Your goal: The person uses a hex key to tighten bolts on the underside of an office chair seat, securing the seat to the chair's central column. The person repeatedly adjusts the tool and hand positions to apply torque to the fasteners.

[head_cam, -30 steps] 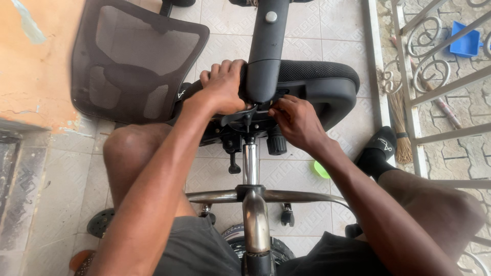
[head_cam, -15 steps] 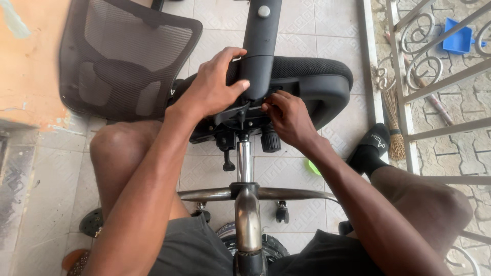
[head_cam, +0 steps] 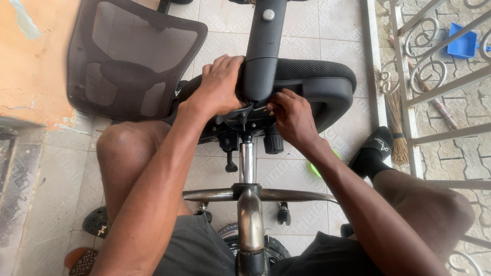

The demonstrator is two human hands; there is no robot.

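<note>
Nearest me, the chrome base (head_cam: 250, 197) lies tipped between my knees, exposing the underside. My right hand (head_cam: 292, 120) pinches something at the seat mechanism (head_cam: 240, 125); what, I cannot tell. My left hand (head_cam: 221, 87) clenches the backrest bracket (head_cam: 262, 56), steadying it. The mesh backrest (head_cam: 130, 61) lies far left.

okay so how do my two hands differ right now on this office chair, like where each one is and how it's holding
The left hand wraps over the black armrest post, fingers curled around its left side; the right hand sits lower, fingertips pinched in at the mechanism under the seat. The left hand shows its back with a broad grip; the right hand works with fingertips only. Both touch the overturned chair close to the chrome column.
</note>
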